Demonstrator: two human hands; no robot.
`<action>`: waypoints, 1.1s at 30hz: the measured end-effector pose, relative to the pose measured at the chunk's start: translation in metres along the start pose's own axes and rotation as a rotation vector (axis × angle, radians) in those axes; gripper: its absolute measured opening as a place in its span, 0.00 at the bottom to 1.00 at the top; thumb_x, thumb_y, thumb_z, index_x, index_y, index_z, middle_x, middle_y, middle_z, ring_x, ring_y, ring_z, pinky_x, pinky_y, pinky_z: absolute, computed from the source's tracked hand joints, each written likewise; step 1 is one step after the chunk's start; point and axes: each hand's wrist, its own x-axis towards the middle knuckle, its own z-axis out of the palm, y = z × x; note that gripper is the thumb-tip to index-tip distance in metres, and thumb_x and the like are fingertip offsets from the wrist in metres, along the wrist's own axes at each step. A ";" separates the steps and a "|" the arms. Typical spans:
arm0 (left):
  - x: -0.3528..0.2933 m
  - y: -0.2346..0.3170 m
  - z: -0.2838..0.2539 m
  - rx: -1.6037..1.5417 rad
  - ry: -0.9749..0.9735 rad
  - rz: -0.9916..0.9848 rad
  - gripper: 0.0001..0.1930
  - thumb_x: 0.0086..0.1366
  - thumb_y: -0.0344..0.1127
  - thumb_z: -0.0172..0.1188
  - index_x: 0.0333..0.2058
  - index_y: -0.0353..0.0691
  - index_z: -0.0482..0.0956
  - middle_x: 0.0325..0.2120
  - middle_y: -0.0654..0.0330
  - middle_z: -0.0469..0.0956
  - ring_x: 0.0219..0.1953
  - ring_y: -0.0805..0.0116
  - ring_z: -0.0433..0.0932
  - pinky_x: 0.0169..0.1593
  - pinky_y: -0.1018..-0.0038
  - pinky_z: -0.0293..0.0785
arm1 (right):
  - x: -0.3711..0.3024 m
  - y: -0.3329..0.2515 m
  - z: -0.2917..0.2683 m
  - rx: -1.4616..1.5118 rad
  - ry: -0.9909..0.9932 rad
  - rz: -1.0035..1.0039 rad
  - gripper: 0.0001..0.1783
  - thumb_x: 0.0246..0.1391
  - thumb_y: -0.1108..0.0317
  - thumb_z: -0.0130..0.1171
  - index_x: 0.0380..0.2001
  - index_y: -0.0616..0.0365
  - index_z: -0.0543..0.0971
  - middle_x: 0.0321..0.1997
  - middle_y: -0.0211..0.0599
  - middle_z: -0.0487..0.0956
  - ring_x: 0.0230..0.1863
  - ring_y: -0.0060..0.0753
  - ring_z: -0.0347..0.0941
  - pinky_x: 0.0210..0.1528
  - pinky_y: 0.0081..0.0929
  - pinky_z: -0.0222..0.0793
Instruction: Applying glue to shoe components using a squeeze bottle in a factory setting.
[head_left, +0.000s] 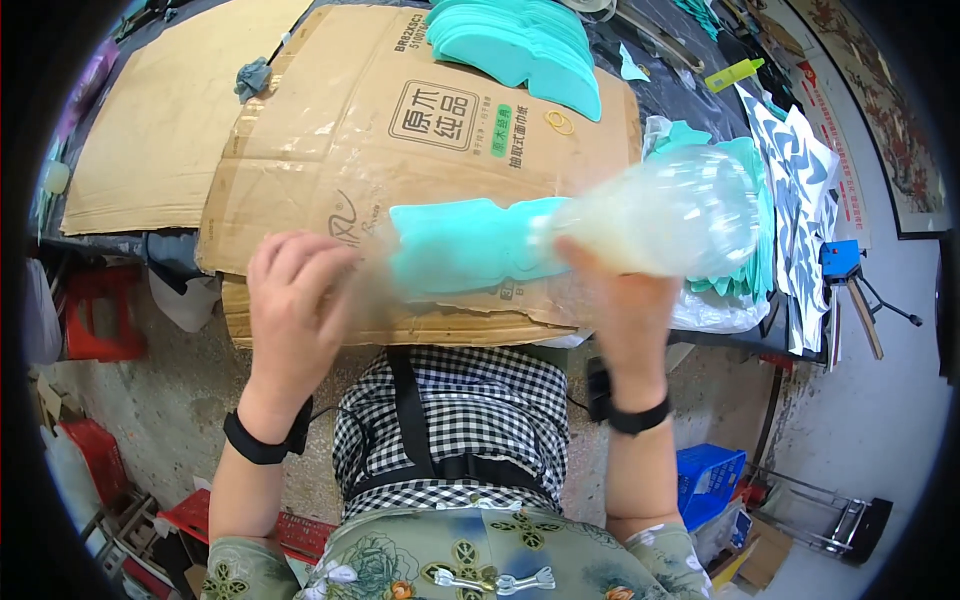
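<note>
Turquoise cut-out piece (465, 245) inside clear plastic bag (660, 215), fingers of left hand (295, 300) and right hand (620, 300) gripping the bag

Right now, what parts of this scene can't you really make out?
- Head view: clear plastic bag is smeared by motion; its contents are unreadable.
- Right hand: fingers hidden behind the bag.
- Teal cut-out piece: right end veiled by the bag.
- Teal stack: cut off by the top edge.
</note>
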 end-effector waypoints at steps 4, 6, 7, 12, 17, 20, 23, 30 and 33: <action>0.004 -0.010 -0.013 -0.090 0.089 -0.016 0.13 0.58 0.28 0.67 0.43 0.40 0.84 0.45 0.56 0.81 0.53 0.51 0.75 0.61 0.57 0.67 | -0.018 -0.048 0.053 0.282 -0.133 -0.274 0.23 0.50 0.76 0.70 0.52 0.58 0.82 0.45 0.48 0.86 0.48 0.52 0.83 0.50 0.41 0.79; 0.001 -0.015 -0.025 0.011 0.105 -0.022 0.11 0.60 0.28 0.67 0.43 0.39 0.84 0.45 0.56 0.81 0.53 0.52 0.75 0.60 0.60 0.68 | -0.007 -0.054 0.062 0.294 -0.177 -0.267 0.26 0.50 0.77 0.70 0.54 0.58 0.80 0.44 0.50 0.86 0.48 0.55 0.83 0.49 0.41 0.79; -0.003 -0.016 -0.033 0.024 0.105 -0.089 0.11 0.60 0.28 0.67 0.43 0.38 0.84 0.46 0.56 0.81 0.53 0.52 0.75 0.60 0.61 0.68 | 0.003 -0.053 0.059 0.296 -0.239 -0.251 0.26 0.49 0.77 0.71 0.54 0.58 0.80 0.44 0.50 0.86 0.47 0.54 0.84 0.48 0.40 0.80; -0.022 -0.025 -0.052 0.003 0.116 -0.314 0.09 0.62 0.27 0.67 0.43 0.37 0.85 0.46 0.55 0.80 0.54 0.54 0.75 0.60 0.62 0.70 | 0.041 -0.051 0.041 0.401 -0.034 0.037 0.28 0.47 0.73 0.77 0.54 0.58 0.80 0.43 0.44 0.88 0.44 0.44 0.87 0.45 0.38 0.81; -0.012 -0.009 -0.018 -0.366 0.161 -0.350 0.10 0.62 0.28 0.68 0.43 0.37 0.84 0.46 0.55 0.80 0.54 0.53 0.74 0.60 0.62 0.70 | 0.012 -0.072 0.062 0.384 -0.109 -0.320 0.29 0.45 0.70 0.76 0.52 0.57 0.78 0.43 0.52 0.85 0.43 0.60 0.82 0.44 0.46 0.80; -0.009 -0.007 -0.022 0.008 0.013 -0.159 0.10 0.62 0.28 0.68 0.42 0.37 0.84 0.46 0.54 0.80 0.53 0.53 0.74 0.59 0.62 0.70 | 0.010 -0.032 0.045 0.361 -0.173 -0.119 0.25 0.49 0.69 0.76 0.51 0.60 0.80 0.42 0.51 0.86 0.41 0.51 0.85 0.44 0.39 0.80; -0.012 -0.019 -0.036 0.020 -0.022 -0.210 0.08 0.64 0.29 0.67 0.42 0.37 0.84 0.46 0.55 0.80 0.52 0.55 0.75 0.57 0.64 0.71 | 0.020 0.027 0.003 0.617 0.079 0.299 0.23 0.50 0.67 0.78 0.48 0.64 0.82 0.43 0.43 0.89 0.40 0.32 0.86 0.44 0.31 0.81; -0.007 -0.036 -0.046 -0.033 -0.036 -0.277 0.08 0.67 0.32 0.65 0.42 0.36 0.84 0.45 0.54 0.80 0.51 0.56 0.77 0.57 0.66 0.72 | -0.005 0.033 -0.028 0.231 0.165 0.300 0.22 0.48 0.69 0.80 0.46 0.61 0.84 0.43 0.41 0.89 0.42 0.34 0.86 0.46 0.31 0.80; 0.005 -0.030 -0.049 -0.034 -0.034 -0.239 0.09 0.68 0.32 0.64 0.44 0.36 0.84 0.45 0.54 0.80 0.52 0.57 0.77 0.57 0.66 0.71 | -0.014 -0.012 0.016 0.254 0.087 0.076 0.26 0.49 0.69 0.75 0.53 0.57 0.81 0.45 0.45 0.86 0.43 0.45 0.85 0.46 0.38 0.80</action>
